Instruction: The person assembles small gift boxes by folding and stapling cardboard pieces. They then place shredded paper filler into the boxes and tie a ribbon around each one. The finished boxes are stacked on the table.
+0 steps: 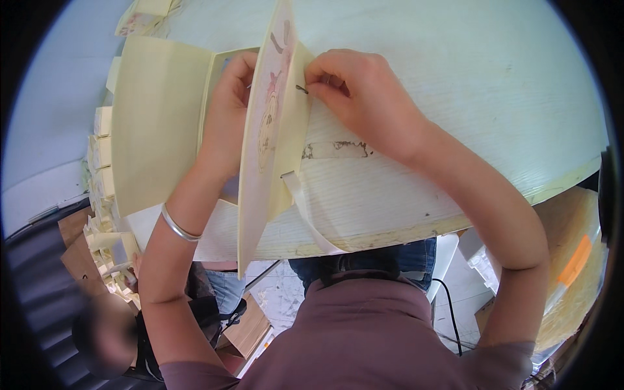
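A pale yellow cardboard box (296, 140) stands on its side, opened out, with a pink floral print on one face. My left hand (227, 120) reaches inside it, fingers curled; its fingertips are hidden behind the printed panel. On the outer side, my right hand (367, 91) is closed in a pinch against the narrow wall. At its fingertips, a small dark thin piece (301, 89) pokes from the wall; its kind is unclear. Lower on that same wall, a white ribbon (309, 214) comes out of a slot and hangs to the table edge. The wide plain flap (159, 123) spreads to the left.
The white table (455, 84) has a curved front edge close to my body. Several similar pale yellow boxes (103, 153) line its left side. A person (107, 331) is at the lower left. A plastic-wrapped carton (572, 260) stands by the right edge.
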A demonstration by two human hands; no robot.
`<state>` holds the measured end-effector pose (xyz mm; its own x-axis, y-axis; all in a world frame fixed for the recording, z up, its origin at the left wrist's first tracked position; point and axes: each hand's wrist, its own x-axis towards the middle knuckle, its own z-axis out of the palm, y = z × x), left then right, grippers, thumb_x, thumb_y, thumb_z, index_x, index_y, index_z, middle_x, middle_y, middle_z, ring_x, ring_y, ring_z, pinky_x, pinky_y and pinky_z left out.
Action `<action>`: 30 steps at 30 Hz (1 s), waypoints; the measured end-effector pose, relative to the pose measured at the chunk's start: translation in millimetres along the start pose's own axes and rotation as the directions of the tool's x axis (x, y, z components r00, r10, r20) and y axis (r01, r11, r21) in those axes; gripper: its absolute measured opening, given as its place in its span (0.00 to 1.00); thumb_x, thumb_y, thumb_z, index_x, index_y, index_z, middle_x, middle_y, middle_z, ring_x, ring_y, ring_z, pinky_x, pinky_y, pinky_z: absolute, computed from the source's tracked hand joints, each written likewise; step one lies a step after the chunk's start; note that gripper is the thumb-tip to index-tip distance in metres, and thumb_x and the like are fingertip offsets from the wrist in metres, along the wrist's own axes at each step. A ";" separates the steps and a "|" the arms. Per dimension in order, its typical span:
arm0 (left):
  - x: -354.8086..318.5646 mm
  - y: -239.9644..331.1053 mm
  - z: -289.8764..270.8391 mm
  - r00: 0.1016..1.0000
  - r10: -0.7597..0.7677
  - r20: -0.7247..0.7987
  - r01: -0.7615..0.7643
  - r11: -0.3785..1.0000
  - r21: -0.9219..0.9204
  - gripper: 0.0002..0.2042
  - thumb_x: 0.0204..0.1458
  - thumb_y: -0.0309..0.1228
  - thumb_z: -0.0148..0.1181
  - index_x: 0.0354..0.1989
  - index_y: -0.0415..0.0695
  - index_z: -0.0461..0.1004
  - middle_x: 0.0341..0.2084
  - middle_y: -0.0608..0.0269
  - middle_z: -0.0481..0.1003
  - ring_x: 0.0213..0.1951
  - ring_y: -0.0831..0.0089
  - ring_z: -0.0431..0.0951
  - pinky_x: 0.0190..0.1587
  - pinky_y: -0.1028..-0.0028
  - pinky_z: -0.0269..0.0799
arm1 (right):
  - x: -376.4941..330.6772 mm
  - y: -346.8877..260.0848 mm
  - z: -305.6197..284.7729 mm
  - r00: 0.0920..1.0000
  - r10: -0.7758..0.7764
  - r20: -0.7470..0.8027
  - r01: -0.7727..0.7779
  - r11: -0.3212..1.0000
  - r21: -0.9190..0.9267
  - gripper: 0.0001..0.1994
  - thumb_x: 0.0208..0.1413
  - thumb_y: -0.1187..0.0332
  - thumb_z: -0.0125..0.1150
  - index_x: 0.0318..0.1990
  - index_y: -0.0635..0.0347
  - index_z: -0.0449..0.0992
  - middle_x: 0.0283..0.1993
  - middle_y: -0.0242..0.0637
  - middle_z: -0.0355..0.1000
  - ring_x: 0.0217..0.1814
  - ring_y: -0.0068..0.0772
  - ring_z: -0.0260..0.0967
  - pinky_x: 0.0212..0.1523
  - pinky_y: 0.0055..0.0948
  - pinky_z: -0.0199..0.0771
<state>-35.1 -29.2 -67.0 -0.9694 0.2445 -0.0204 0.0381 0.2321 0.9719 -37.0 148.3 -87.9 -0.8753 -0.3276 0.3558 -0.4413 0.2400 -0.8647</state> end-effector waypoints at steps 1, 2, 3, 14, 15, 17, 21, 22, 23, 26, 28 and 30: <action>-0.4 -0.4 0.5 1.000 -0.012 -0.012 0.013 1.000 0.026 0.09 0.49 0.25 0.56 0.38 0.42 0.64 0.30 0.71 0.70 0.31 0.86 0.68 0.33 0.85 0.66 | -0.7 1.6 -0.3 1.000 -0.013 0.003 0.013 1.000 -0.013 0.04 0.45 0.76 0.49 0.25 0.69 0.70 0.28 0.49 0.68 0.32 0.50 0.66 0.35 0.39 0.66; -1.1 1.1 -1.2 0.999 -0.049 0.006 0.049 0.999 0.019 0.09 0.49 0.26 0.55 0.38 0.42 0.65 0.30 0.70 0.70 0.31 0.86 0.68 0.32 0.84 0.66 | -1.6 3.3 -0.7 1.000 -0.025 0.007 0.025 0.999 -0.025 0.04 0.45 0.76 0.49 0.24 0.69 0.70 0.28 0.49 0.68 0.32 0.50 0.66 0.35 0.39 0.66; -1.3 3.1 -2.0 0.995 -0.102 0.017 0.102 0.994 -0.028 0.09 0.50 0.26 0.55 0.38 0.42 0.65 0.29 0.70 0.70 0.30 0.86 0.69 0.31 0.84 0.67 | -2.3 4.3 -1.2 0.999 -0.038 0.010 0.039 0.998 -0.039 0.04 0.45 0.76 0.49 0.24 0.69 0.70 0.28 0.49 0.69 0.32 0.50 0.66 0.35 0.40 0.66; -17.8 9.1 11.2 0.940 -0.338 0.048 0.336 0.890 -0.309 0.09 0.46 0.22 0.57 0.36 0.40 0.67 0.30 0.67 0.72 0.30 0.80 0.72 0.34 0.82 0.69 | -14.8 -2.6 -3.5 0.997 -0.014 0.075 0.017 0.999 -0.037 0.04 0.46 0.75 0.50 0.26 0.67 0.70 0.28 0.48 0.68 0.34 0.49 0.65 0.34 0.39 0.66; -22.4 2.8 12.6 0.949 -0.313 0.031 0.306 0.897 -0.318 0.09 0.45 0.21 0.57 0.35 0.40 0.67 0.30 0.67 0.72 0.31 0.80 0.72 0.35 0.81 0.69 | -20.6 -4.7 -3.4 0.994 -0.006 0.107 0.009 0.999 -0.033 0.04 0.47 0.74 0.50 0.27 0.66 0.70 0.29 0.47 0.68 0.34 0.48 0.65 0.34 0.38 0.66; -35.2 7.5 12.6 0.948 -0.317 0.014 0.313 0.926 -0.210 0.10 0.42 0.17 0.57 0.34 0.40 0.67 0.31 0.66 0.72 0.35 0.78 0.73 0.40 0.79 0.69 | -28.3 -11.0 0.2 0.983 -0.047 0.178 0.062 0.995 -0.083 0.04 0.46 0.75 0.51 0.30 0.64 0.70 0.30 0.45 0.68 0.34 0.47 0.65 0.33 0.38 0.66; -62.2 12.6 22.6 0.970 -0.223 0.098 0.236 0.960 -0.147 0.11 0.40 0.13 0.54 0.33 0.39 0.68 0.31 0.65 0.72 0.36 0.77 0.73 0.40 0.78 0.70 | -52.9 -19.3 -5.1 0.945 -0.136 0.296 0.202 0.958 -0.204 0.06 0.45 0.76 0.53 0.33 0.62 0.69 0.33 0.41 0.67 0.34 0.46 0.65 0.32 0.36 0.67; -66.5 11.2 23.8 0.970 -0.193 0.150 0.211 0.970 -0.117 0.11 0.41 0.14 0.54 0.34 0.39 0.68 0.31 0.67 0.71 0.37 0.78 0.72 0.39 0.79 0.70 | -58.5 -20.7 -13.7 0.921 -0.109 0.374 0.224 0.933 -0.280 0.14 0.41 0.76 0.58 0.40 0.62 0.68 0.38 0.43 0.66 0.36 0.43 0.65 0.33 0.34 0.68; -70.1 10.1 26.6 0.966 -0.160 0.204 0.181 0.980 -0.087 0.11 0.42 0.15 0.54 0.35 0.39 0.68 0.32 0.68 0.70 0.37 0.79 0.71 0.38 0.80 0.70 | -63.2 -24.8 -22.0 0.941 -0.100 0.324 0.197 0.939 -0.283 0.18 0.40 0.76 0.59 0.42 0.62 0.67 0.41 0.44 0.65 0.37 0.42 0.65 0.34 0.33 0.69; -76.1 14.9 39.6 0.974 -0.149 0.172 0.157 0.987 -0.030 0.09 0.42 0.13 0.51 0.32 0.36 0.68 0.27 0.62 0.72 0.34 0.76 0.73 0.39 0.78 0.70 | -66.7 -30.6 -39.9 0.978 -0.120 0.173 0.164 0.950 -0.267 0.28 0.37 0.74 0.64 0.50 0.59 0.62 0.50 0.49 0.61 0.43 0.40 0.64 0.37 0.31 0.68; -73.9 15.2 32.8 0.993 -0.059 0.105 0.048 0.993 0.105 0.08 0.40 0.14 0.52 0.31 0.35 0.69 0.24 0.57 0.72 0.30 0.73 0.73 0.35 0.79 0.69 | -48.4 -36.9 -34.8 0.954 -0.205 0.218 0.253 0.941 -0.223 0.24 0.37 0.74 0.63 0.47 0.60 0.65 0.50 0.49 0.62 0.46 0.40 0.64 0.40 0.31 0.68; -73.7 16.1 22.1 1.000 0.014 0.010 -0.014 0.999 0.048 0.09 0.40 0.14 0.52 0.32 0.36 0.70 0.24 0.58 0.72 0.28 0.73 0.73 0.34 0.79 0.69 | -43.3 -39.3 -49.7 0.911 -0.190 0.367 0.267 0.948 -0.173 0.19 0.38 0.75 0.62 0.42 0.61 0.68 0.49 0.48 0.64 0.47 0.41 0.64 0.41 0.31 0.67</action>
<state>42.4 -22.7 -55.0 -0.9664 0.2567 -0.0093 0.0635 0.2738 0.9597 8.4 198.5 -51.7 -0.6406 -0.6796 0.3575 -0.6863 0.2979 -0.6635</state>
